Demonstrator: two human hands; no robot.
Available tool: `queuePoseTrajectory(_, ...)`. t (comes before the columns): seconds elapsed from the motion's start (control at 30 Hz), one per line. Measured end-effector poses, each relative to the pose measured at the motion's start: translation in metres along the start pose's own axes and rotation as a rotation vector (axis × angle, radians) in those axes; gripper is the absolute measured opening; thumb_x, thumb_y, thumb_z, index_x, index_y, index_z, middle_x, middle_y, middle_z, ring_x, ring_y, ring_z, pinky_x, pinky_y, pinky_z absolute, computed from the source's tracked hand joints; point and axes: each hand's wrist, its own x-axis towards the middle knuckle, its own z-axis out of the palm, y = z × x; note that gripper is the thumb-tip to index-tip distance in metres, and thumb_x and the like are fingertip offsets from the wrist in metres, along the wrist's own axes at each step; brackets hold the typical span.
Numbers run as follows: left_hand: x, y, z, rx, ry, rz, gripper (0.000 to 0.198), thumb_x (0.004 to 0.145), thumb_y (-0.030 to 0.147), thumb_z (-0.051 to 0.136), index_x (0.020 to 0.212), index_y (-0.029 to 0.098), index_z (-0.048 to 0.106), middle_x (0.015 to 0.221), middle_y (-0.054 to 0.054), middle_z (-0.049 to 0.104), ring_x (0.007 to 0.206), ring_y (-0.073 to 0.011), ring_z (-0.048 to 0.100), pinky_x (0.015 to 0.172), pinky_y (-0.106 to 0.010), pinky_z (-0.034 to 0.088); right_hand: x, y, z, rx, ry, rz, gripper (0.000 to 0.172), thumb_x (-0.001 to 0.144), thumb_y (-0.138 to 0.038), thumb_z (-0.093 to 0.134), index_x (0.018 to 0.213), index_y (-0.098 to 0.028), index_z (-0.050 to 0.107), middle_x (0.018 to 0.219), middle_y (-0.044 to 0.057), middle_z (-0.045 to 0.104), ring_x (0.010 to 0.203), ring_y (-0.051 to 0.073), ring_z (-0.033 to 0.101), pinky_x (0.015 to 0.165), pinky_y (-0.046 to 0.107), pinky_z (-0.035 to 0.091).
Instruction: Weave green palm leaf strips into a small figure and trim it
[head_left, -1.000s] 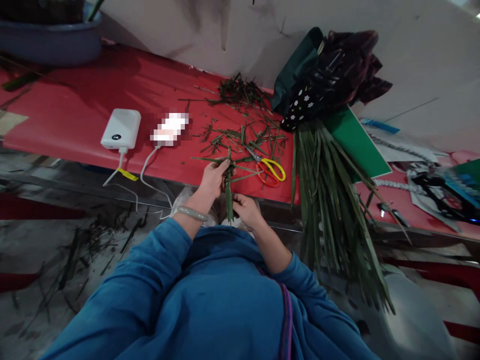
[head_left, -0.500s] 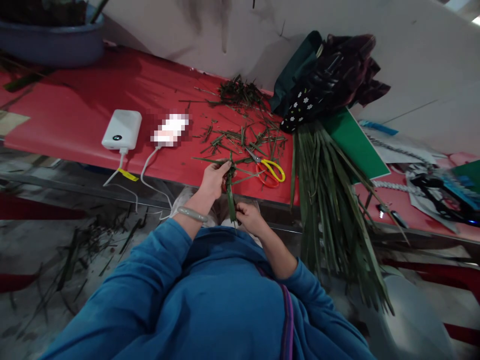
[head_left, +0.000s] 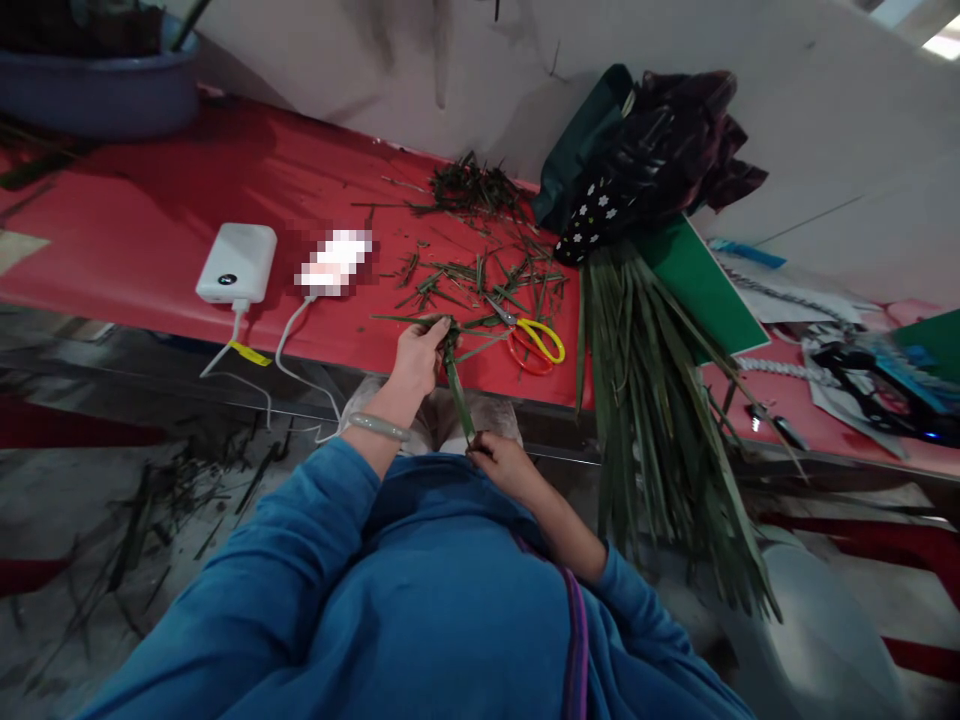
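Note:
My left hand (head_left: 416, 355) pinches the upper end of a narrow green leaf strip (head_left: 455, 385) at the front edge of the red table (head_left: 150, 230). My right hand (head_left: 502, 462) is closed on the strip's lower end, close to my chest. The strip runs taut between the two hands. Yellow and red scissors (head_left: 534, 342) lie on the table just right of my left hand. A bracelet sits on my left wrist.
Cut leaf scraps (head_left: 480, 275) litter the table. A bundle of long green leaves (head_left: 652, 420) hangs over the table edge at right. A white power bank (head_left: 237, 263) with cables lies at left. Dark bags (head_left: 645, 150) stand at the back. More scraps lie on the floor (head_left: 150, 500).
My right hand has drawn back toward my body, pulling the strip's lower end down. My left hand has stayed at the table edge.

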Motion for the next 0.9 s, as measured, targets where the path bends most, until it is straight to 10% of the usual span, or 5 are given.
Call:
queuePoseTrajectory(0.6,0.013,-0.003,-0.007,-0.033,-0.019,0.076,0.028,0.054,0.028,0.071,0.072,0.013,0.055,0.052,0.005,0.055,0.044,-0.0071,0.054,0.042,-0.017,0.04,-0.001,-0.006,-0.002,-0.301,-0.008,-0.015,0.02,0.081,-0.025,0.041,0.089,-0.02,0.059,0.084,0.006,0.066,0.077,0.015,0.059,0.068,0.024,0.038)
queuePoseTrajectory(0.9,0.008,0.001,-0.004,-0.011,-0.049,0.032,0.026,0.056,0.024,0.071,0.073,0.014,0.054,0.055,0.005,0.057,0.045,-0.0053,0.054,0.046,-0.017,0.043,0.022,-0.007,0.013,0.216,0.127,0.127,0.013,0.068,-0.021,0.048,0.08,-0.017,0.051,0.064,-0.001,0.057,0.059,0.012,0.054,0.056,0.022,0.04)
